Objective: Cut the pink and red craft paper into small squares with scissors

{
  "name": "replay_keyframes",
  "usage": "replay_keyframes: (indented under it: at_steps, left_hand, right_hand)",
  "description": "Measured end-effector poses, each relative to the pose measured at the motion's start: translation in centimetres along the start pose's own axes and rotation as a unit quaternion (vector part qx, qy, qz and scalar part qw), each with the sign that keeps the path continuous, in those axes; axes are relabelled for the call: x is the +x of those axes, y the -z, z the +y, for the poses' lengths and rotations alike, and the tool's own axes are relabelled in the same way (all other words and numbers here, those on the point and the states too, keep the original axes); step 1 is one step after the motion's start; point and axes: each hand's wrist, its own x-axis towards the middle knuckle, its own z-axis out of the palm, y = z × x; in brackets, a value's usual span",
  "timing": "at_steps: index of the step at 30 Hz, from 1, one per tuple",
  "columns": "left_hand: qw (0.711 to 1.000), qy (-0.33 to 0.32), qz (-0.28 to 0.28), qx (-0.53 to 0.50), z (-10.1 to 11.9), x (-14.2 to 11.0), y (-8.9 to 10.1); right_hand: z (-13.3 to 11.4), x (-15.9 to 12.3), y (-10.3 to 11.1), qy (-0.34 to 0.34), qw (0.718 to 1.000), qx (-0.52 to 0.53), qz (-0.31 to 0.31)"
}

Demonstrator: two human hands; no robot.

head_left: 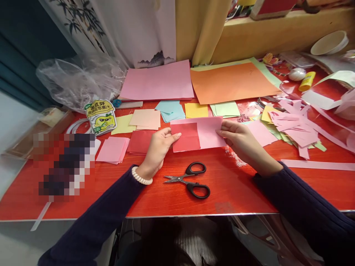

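A strip of pink paper (210, 133) is held up between my two hands above the red table. Against its left part lies a red paper square (186, 137), with their left edges close together. My left hand (160, 145) pinches both sheets at the left, thumb in front on the red square. My right hand (235, 136) grips the pink paper's right end between thumb and fingers. Below the papers, black-handled scissors (191, 180) rest on the table with blades slightly apart, pointing left.
Stacks of cut squares, including red (141, 142), pink (112, 149), blue (171, 111) and yellow (196, 110), lie behind and left. Large pink (158, 81) and orange sheets (233, 82) lie at the back. Pink scraps (298, 123) and a yellow glue stick (307, 81) are right.
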Motion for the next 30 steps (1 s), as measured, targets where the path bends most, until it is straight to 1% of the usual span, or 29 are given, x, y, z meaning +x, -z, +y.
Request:
replay_keyframes:
  at_steps: [4,6,8,11,14,16,19,21,24,25,26,29,30]
  left_hand:
    - [0.999,0.011,-0.009,-0.041,-0.1,-0.1,-0.2]
    - [0.999,0.013,-0.001,-0.043,-0.1,-0.1,-0.2]
    - [0.999,0.001,0.004,-0.038,-0.1,-0.1,-0.3]
    - [0.998,-0.056,0.021,0.005,0.0,0.1,-0.2]
    - [0.993,-0.105,0.026,0.053,0.2,0.2,-0.2]
    - [0.991,-0.111,0.014,0.070,0.2,0.2,-0.1]
    - [0.986,-0.118,0.003,0.118,0.2,0.2,0.1]
    - [0.972,-0.142,0.017,0.187,0.3,0.3,0.4]
    - [0.936,-0.187,0.048,0.293,0.4,0.6,0.9]
    - [0.932,-0.194,0.047,0.302,0.4,0.7,1.0]
    - [0.934,-0.195,0.038,0.296,0.5,0.8,1.1]
    - [0.949,-0.188,0.001,0.252,0.5,0.8,1.3]
    - [0.951,-0.187,-0.004,0.248,0.5,0.8,1.4]
  right_hand:
    - [0.1,0.1,0.0,0.006,1.000,0.021,0.012]
    - [0.1,0.1,0.0,0.002,1.000,0.015,0.011]
    - [0.1,0.0,0.1,-0.003,1.000,0.008,0.008]
    - [-0.1,-0.1,0.0,0.010,1.000,0.010,0.004]
    - [-0.6,-0.3,-0.3,0.057,0.998,0.020,0.002]
    - [-0.9,-0.4,-0.5,0.078,0.997,0.020,0.005]
    - [-1.1,-0.5,-0.6,0.084,0.996,0.001,0.012]
    - [-1.0,-0.5,-0.6,0.087,0.996,-0.014,0.013]
    - [-0.9,-0.5,-0.6,0.093,0.995,-0.033,0.014]
    - [-0.9,-0.5,-0.6,0.095,0.995,-0.038,0.015]
    - [-0.8,-0.5,-0.6,0.097,0.994,-0.042,0.017]
    - [-0.8,-0.5,-0.6,0.111,0.993,-0.043,0.018]
    - [-0.8,-0.5,-0.6,0.116,0.992,-0.040,0.017]
